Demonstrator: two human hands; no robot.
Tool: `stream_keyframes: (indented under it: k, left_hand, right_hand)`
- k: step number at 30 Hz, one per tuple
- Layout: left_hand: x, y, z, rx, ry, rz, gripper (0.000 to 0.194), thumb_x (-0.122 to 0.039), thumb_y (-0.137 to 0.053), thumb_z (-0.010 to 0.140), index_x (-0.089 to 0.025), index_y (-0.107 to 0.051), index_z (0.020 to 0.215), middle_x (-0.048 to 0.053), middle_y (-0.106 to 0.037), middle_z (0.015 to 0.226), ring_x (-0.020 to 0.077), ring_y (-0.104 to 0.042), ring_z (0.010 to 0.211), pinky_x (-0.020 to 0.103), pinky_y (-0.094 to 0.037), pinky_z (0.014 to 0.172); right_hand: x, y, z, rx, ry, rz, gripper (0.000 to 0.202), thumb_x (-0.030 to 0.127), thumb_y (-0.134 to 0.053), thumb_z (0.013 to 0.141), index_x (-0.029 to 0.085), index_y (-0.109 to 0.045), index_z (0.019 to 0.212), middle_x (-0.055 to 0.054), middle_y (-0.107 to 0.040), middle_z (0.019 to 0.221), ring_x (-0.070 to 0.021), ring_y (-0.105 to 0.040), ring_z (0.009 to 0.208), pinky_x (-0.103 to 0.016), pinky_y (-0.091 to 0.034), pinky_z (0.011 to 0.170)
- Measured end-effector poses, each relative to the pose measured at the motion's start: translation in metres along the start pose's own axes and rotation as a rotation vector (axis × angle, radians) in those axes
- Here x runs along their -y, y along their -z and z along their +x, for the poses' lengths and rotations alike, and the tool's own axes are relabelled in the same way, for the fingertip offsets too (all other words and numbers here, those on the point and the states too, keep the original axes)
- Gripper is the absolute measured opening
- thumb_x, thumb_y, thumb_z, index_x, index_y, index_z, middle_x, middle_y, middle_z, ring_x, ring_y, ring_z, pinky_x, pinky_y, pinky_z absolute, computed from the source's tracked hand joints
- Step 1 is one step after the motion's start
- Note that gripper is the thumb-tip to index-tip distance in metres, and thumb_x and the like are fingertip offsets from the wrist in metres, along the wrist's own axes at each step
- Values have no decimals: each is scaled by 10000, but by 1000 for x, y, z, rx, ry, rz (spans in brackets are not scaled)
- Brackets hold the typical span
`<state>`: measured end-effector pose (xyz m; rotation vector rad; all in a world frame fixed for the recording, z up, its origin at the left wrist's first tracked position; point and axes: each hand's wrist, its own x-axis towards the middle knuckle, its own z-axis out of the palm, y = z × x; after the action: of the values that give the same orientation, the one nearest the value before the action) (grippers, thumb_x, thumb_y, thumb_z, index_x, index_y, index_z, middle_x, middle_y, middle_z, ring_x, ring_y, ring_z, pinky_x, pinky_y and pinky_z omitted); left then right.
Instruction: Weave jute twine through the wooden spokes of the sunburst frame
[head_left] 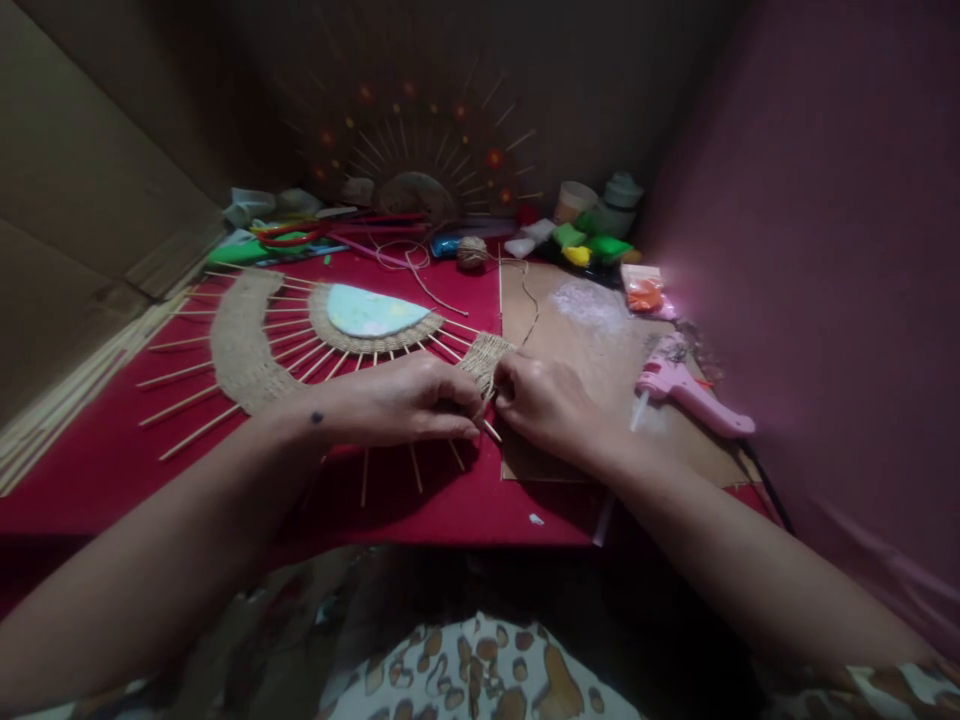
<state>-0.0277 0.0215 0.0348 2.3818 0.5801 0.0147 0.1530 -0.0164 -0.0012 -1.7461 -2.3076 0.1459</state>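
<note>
A half-round weaving of twine on thin wooden sticks (341, 362) lies on the red table, its sticks fanning outward from a pale blue half-disc (375, 311). A wide woven band (244, 345) crosses the sticks on the left, and another woven part (484, 358) shows at the right. My left hand (409, 400) lies over the front sticks, thumb and fingers closed at a stick near the right end. Beside it, my right hand (551, 405) is curled in a pinch on twine (534, 300) at the woven edge. The fingertips partly hide the grip.
A twine ball (472, 253) sits behind the weaving. Brown cardboard (585, 350) lies at right, with a pink glue gun (694, 397) on it. Scissors (289, 235), colored packets (607, 248) and a cup (575, 200) line the back. Loose sticks (82, 385) lie left.
</note>
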Motion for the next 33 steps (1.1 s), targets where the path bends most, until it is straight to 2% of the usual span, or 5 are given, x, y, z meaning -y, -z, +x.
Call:
stream_keyframes:
  k: [5,11,14,19,33]
  left_hand:
    - [-8,-9,3,-20,-107,52,162,-218,-534,869,-161,-685,853,28,-641,777,108,-574,722,198,-414,658]
    - [-4,-7,2,25,-82,62,162,-228,-535,879,-159,-679,853,17,-632,743,95,-554,669,189,-395,622]
    - [0,-4,0,31,-56,46,156,-243,-543,878,-163,-674,855,8,-631,750,91,-559,675,181,-394,624]
    - [1,-2,-2,43,-30,28,157,-257,-545,878,-169,-669,837,2,-638,747,86,-559,650,178,-395,605]
    - [-6,-5,0,75,-107,25,175,-188,-512,886,-145,-662,805,42,-657,759,108,-590,682,199,-425,619]
  right_hand:
    - [-6,3,3,33,-75,278,170,109,-534,711,165,-690,748,-45,-661,695,-132,-547,622,-249,-352,564]
    - [-7,4,2,-6,-62,327,225,77,-508,708,166,-705,772,-45,-675,717,-130,-565,652,-246,-386,621]
    - [-9,4,1,-34,-100,300,198,122,-504,743,163,-687,804,-51,-687,758,-135,-583,674,-244,-389,624]
    - [-6,7,1,46,-133,182,178,207,-511,764,167,-683,733,-74,-685,710,-154,-573,634,-262,-346,564]
    - [1,12,12,161,-110,123,160,202,-544,732,143,-674,661,-63,-627,603,-119,-491,534,-246,-278,478]
